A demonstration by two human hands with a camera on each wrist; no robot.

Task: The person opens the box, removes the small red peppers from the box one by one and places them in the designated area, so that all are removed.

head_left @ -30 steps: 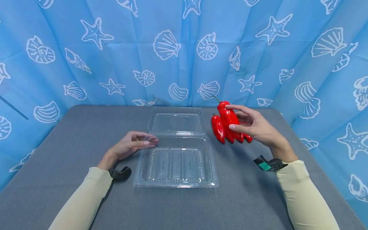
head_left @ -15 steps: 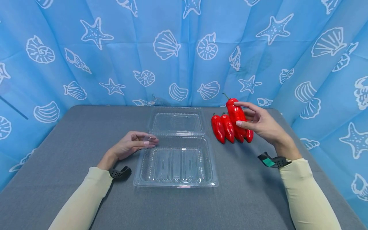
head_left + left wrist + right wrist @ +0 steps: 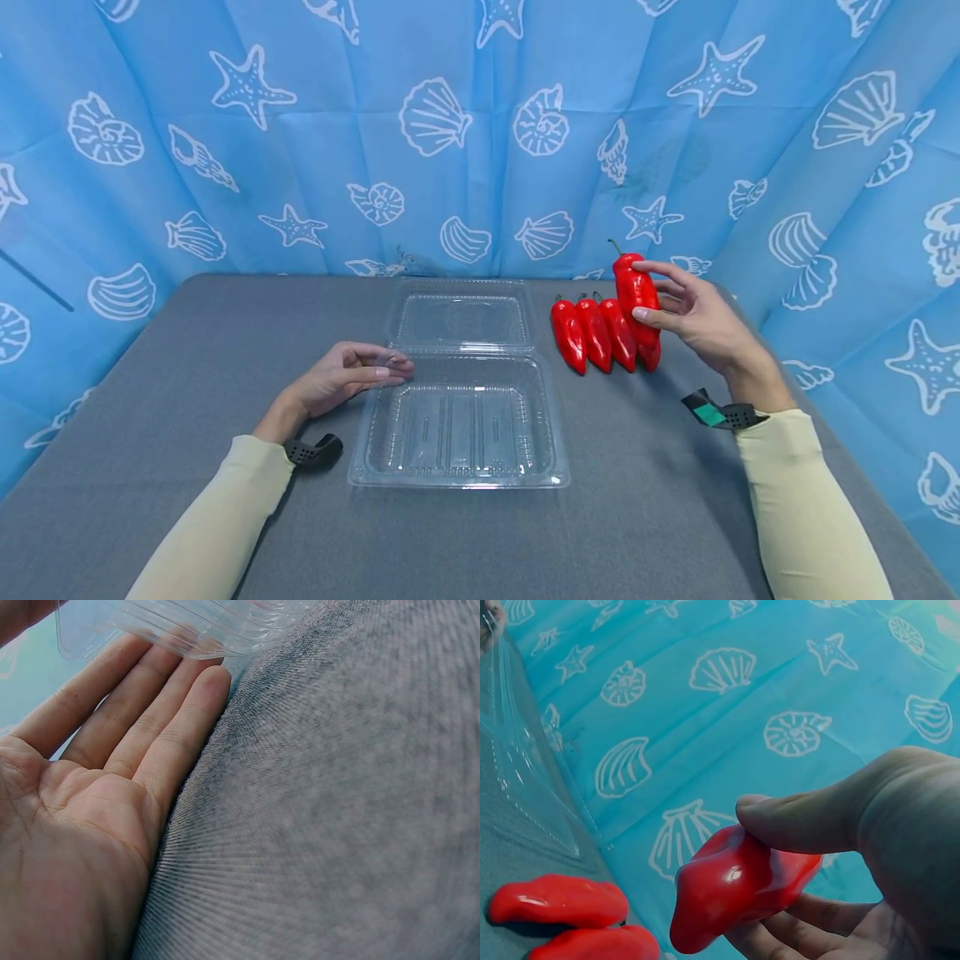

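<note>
In the head view my right hand (image 3: pixel 701 321) grips a shiny red pepper (image 3: pixel 637 292) with a thin green stem, between thumb and fingers. It stands tilted in front of the right end of a row of several similar red peppers (image 3: pixel 592 333), partly hiding the last one. The right wrist view shows the thumb on top of the held pepper (image 3: pixel 735 885) and fingers beneath. My left hand (image 3: pixel 341 379) rests at the left side of an open clear plastic clamshell box (image 3: pixel 555 433). Its straight fingers (image 3: pixel 112 712) touch the box's outer wall in the left wrist view.
The box's lid (image 3: pixel 461 321) lies folded back behind its base on a grey cloth-covered table (image 3: pixel 225 350). Behind the table hangs a blue curtain (image 3: pixel 337 133) with white shell and starfish prints.
My right hand has moved rightward along the row with its pepper, from over the left peppers to the right end, uncovering the middle ones. My left hand and the box have stayed put.
</note>
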